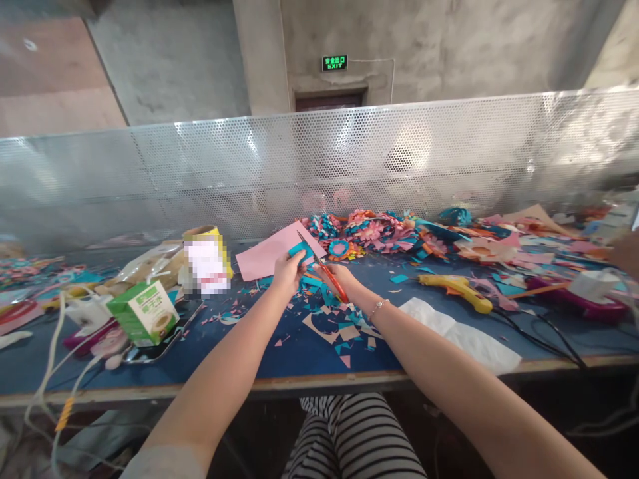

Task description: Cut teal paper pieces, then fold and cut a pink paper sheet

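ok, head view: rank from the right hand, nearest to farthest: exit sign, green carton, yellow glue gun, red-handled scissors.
From the right hand:
1. Red-handled scissors: held in it.
2. Yellow glue gun: on the table, to its right.
3. Green carton: toward the table's left side.
4. Exit sign: on the wall beyond the perforated screen.

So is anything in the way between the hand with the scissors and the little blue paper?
Nothing that I can see. The right hand holds the scissors, and their blades are right by the blue paper pinched in the left hand. The pink sheet lies beyond, not between.
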